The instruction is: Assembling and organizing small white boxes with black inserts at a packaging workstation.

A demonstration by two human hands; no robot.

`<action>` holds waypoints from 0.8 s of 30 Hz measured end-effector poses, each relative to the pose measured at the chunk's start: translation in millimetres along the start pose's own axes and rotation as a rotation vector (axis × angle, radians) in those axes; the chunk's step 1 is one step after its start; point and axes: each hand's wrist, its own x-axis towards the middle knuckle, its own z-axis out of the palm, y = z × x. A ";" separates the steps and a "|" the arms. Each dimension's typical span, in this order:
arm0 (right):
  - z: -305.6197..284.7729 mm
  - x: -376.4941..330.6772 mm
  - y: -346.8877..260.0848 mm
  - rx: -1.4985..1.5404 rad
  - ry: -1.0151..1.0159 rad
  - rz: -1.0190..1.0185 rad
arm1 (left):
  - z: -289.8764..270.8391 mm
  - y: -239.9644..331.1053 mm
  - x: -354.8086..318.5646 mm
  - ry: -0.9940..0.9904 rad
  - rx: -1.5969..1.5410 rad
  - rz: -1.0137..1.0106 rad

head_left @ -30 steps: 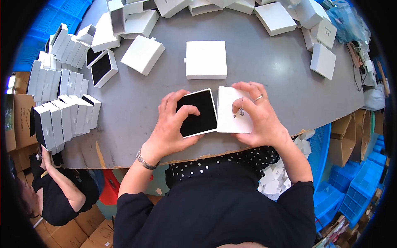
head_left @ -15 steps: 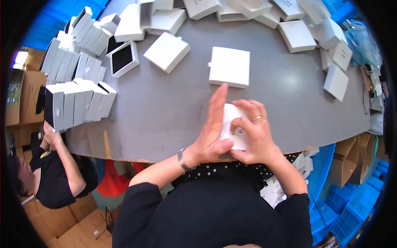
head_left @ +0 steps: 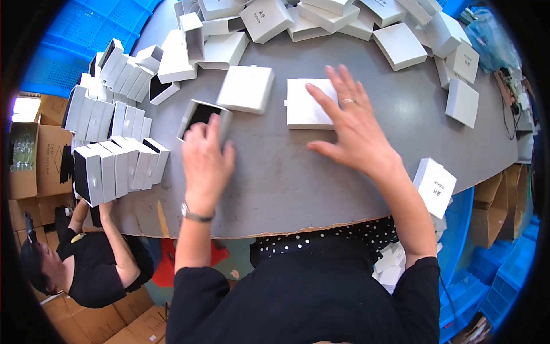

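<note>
Now, left hand (head_left: 205, 156): reaching to black-lined box (head_left: 198, 111), grip unclear
Right hand (head_left: 356, 129): spreading over closed box (head_left: 301, 104)
Printed box (head_left: 433, 186): appearing rightward, freeing me

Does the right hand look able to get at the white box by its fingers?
Probably yes: the right hand is spread over part of the white box, and nothing visible stands between them.

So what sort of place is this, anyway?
Probably a packing room or small workshop, though I can't be certain. The big grey table carries many white boxes, some piled or in rows, and blue plastic crates and brown cartons stand around it.
</note>
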 end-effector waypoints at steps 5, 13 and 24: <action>2.7 0.2 10.5 0.001 -0.128 -0.021 | -45.6 33.6 -27.7 -0.376 -0.538 -0.099; -69.8 -75.9 50.9 0.642 -0.124 0.830 | -21.7 27.6 -35.8 -0.289 -0.567 0.231; -64.9 -112.2 7.9 0.006 -0.258 0.153 | 0.4 66.5 -34.1 -0.078 -0.475 0.142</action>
